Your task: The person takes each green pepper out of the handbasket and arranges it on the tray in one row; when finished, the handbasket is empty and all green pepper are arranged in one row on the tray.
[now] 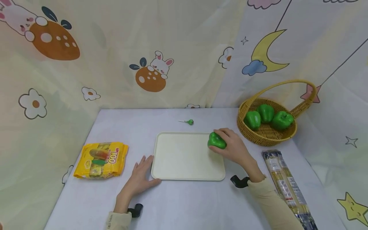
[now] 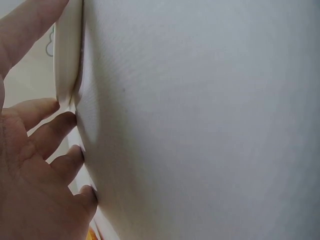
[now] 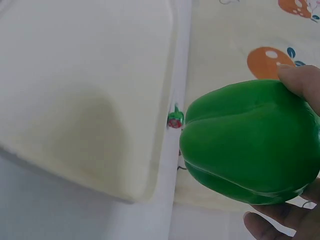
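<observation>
My right hand (image 1: pixel 233 147) grips a green bell pepper (image 1: pixel 217 140) above the right end of a cream rectangular tray (image 1: pixel 187 159). The right wrist view shows the pepper (image 3: pixel 250 145) between thumb and fingers, apart from the tray (image 3: pixel 100 65). At the tray's left edge my left hand (image 1: pixel 139 179) rests with fingers spread. In the left wrist view, the thumb and index finger of the left hand (image 2: pixel 40 165) lie along the tray's rim (image 2: pixel 67 55), with the other fingertips on the white cloth.
A wicker basket (image 1: pixel 260 139) with three green bell peppers (image 1: pixel 283 120) stands at the back right. Long clear packages (image 1: pixel 287 188) lie at right, a yellow snack package (image 1: pixel 101 160) at left. Behind the tray lies a small green-headed object with a thin shaft (image 1: pixel 189 122).
</observation>
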Demonstrator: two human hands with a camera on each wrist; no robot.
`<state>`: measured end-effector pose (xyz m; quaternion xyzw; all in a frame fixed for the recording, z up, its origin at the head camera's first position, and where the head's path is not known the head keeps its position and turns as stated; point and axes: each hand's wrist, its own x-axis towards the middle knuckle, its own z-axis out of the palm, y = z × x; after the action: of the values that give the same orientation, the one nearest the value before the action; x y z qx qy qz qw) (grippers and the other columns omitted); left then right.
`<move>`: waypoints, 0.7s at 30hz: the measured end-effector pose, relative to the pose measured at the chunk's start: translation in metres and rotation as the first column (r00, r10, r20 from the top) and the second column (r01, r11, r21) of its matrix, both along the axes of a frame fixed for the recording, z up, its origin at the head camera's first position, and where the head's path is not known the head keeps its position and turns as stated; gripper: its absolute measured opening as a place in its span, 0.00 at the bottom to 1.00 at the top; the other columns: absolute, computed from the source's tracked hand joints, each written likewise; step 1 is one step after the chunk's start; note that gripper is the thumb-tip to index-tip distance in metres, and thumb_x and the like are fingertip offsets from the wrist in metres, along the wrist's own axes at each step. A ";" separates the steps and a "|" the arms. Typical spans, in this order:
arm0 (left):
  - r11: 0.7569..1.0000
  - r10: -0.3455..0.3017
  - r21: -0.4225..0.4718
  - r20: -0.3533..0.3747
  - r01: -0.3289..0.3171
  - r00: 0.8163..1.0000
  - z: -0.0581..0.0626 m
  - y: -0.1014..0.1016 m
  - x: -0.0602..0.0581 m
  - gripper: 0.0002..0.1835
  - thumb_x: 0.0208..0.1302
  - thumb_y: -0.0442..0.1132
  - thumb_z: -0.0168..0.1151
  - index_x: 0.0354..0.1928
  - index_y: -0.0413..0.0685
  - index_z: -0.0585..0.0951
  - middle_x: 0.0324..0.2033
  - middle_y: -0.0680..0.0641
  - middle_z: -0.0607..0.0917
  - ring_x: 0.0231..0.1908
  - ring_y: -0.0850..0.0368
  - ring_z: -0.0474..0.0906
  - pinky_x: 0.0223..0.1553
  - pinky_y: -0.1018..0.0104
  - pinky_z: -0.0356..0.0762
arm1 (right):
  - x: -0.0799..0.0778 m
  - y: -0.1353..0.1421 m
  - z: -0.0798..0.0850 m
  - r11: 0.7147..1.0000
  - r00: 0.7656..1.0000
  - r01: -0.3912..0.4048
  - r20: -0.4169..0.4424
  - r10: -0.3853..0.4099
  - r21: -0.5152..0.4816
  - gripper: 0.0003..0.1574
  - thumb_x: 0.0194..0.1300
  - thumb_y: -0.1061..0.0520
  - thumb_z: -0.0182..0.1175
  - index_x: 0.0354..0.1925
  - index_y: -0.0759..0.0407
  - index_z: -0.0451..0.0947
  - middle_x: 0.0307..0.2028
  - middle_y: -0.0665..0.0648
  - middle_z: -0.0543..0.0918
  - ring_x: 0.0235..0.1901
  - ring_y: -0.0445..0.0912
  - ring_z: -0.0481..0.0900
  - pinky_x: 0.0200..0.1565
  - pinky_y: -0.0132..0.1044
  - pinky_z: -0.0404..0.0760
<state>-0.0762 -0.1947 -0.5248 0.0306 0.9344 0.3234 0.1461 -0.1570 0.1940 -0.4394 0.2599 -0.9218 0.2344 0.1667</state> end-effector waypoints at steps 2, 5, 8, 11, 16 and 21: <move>1.000 0.001 -0.003 0.001 -0.001 1.000 -0.001 0.000 0.000 0.58 0.52 0.58 0.75 0.80 0.56 0.53 0.80 0.47 0.55 0.82 0.44 0.38 0.81 0.39 0.31 | 0.001 -0.004 0.000 1.000 1.000 -0.007 0.004 0.007 -0.002 0.42 0.49 0.44 0.78 0.60 0.58 0.78 0.51 0.65 0.82 0.44 0.58 0.83 0.41 0.52 0.88; 1.000 0.002 -0.005 -0.002 -0.002 1.000 -0.001 0.001 0.000 0.58 0.52 0.58 0.75 0.80 0.56 0.53 0.80 0.46 0.55 0.82 0.43 0.39 0.81 0.38 0.31 | 0.002 -0.010 -0.002 1.000 1.000 -0.010 0.026 0.010 0.001 0.42 0.50 0.43 0.77 0.60 0.58 0.78 0.52 0.64 0.81 0.44 0.57 0.83 0.42 0.51 0.87; 1.000 0.002 -0.001 -0.005 -0.002 1.000 0.000 0.001 0.000 0.58 0.52 0.58 0.75 0.80 0.55 0.53 0.80 0.45 0.55 0.82 0.43 0.38 0.81 0.37 0.31 | 0.003 -0.017 -0.006 1.000 0.999 -0.010 0.048 0.010 0.007 0.42 0.52 0.41 0.76 0.61 0.58 0.78 0.52 0.63 0.81 0.45 0.56 0.83 0.43 0.51 0.87; 1.000 0.001 0.002 -0.010 -0.001 1.000 0.000 0.001 -0.001 0.58 0.52 0.58 0.76 0.80 0.55 0.53 0.80 0.45 0.56 0.82 0.43 0.39 0.81 0.37 0.31 | 0.003 -0.024 -0.009 1.000 0.998 -0.019 0.060 0.019 0.009 0.42 0.52 0.41 0.76 0.61 0.58 0.78 0.52 0.62 0.81 0.45 0.55 0.82 0.44 0.50 0.87; 1.000 -0.004 0.003 -0.014 0.004 1.000 0.000 0.002 -0.001 0.57 0.52 0.57 0.76 0.80 0.55 0.54 0.80 0.46 0.57 0.82 0.43 0.39 0.81 0.37 0.32 | 0.006 -0.038 -0.015 0.999 0.996 -0.037 0.087 0.036 0.002 0.41 0.53 0.41 0.75 0.61 0.58 0.78 0.53 0.60 0.81 0.47 0.54 0.81 0.44 0.49 0.86; 1.000 0.000 0.007 -0.009 0.001 1.000 0.001 0.002 0.000 0.58 0.52 0.58 0.76 0.80 0.54 0.54 0.80 0.46 0.56 0.82 0.42 0.39 0.81 0.37 0.32 | 0.005 -0.052 -0.023 0.998 0.993 -0.061 0.104 0.059 0.018 0.41 0.54 0.39 0.74 0.61 0.57 0.78 0.54 0.59 0.80 0.49 0.53 0.81 0.45 0.46 0.86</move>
<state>-0.0764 -0.1930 -0.5241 0.0329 0.9338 0.3267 0.1420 -0.1516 0.1424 -0.4619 0.2769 -0.9234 0.2425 0.1088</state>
